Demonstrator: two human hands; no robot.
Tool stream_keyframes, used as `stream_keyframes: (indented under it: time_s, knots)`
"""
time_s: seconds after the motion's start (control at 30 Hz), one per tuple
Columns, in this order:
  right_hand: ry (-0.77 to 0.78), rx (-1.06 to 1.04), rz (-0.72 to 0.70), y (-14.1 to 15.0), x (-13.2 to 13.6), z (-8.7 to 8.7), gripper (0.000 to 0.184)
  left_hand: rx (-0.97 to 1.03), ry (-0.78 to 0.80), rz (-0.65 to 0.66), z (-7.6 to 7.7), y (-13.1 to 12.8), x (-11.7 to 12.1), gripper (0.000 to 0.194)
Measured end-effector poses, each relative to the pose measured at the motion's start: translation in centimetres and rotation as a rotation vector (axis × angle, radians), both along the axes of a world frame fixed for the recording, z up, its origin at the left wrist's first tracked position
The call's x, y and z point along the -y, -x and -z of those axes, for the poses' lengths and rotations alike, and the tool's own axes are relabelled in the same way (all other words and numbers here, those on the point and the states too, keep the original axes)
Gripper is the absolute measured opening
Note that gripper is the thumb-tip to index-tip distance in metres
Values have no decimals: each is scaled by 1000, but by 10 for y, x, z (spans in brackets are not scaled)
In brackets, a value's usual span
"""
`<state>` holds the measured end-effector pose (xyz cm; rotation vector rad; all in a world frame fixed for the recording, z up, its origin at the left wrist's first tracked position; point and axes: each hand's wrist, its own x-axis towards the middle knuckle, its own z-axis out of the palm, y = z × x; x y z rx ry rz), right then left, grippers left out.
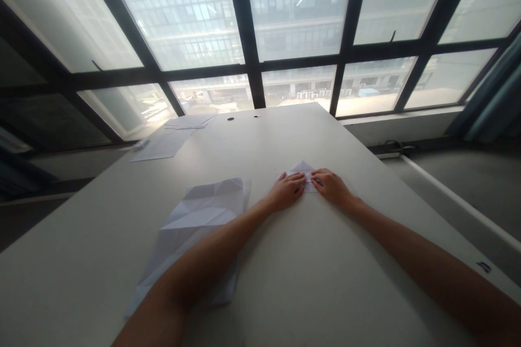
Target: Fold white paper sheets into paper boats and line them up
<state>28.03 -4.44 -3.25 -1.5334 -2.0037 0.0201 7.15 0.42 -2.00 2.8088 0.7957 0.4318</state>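
A small folded sheet of white paper lies on the white table, with a pointed top facing away from me. My left hand grips its left part, fingers curved over the folds and thumb near the lower edge. Opposite it, my right hand has its fingers and thumb closed on the right part of the same sheet. The fingertips of both hands almost meet at the middle and cover much of the paper. Under my left forearm is a larger creased sheet of paper, partly hidden by the arm.
Several flat paper sheets lie at the table's far left. Two small dark spots mark the far end of the table. A small dark item sits near the right edge. Large framed windows stand beyond, with a curtain at right.
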Motion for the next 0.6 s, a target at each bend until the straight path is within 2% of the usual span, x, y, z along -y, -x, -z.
stream_keyframes:
  time_s: [0.27, 0.6]
  knots:
    - [7, 29, 196, -4, 1, 0, 13, -9, -13, 6, 1, 0, -1, 44]
    - [45, 40, 287, -9, -1, 4, 33, -18, -6, -1, 1, 1, -1, 43]
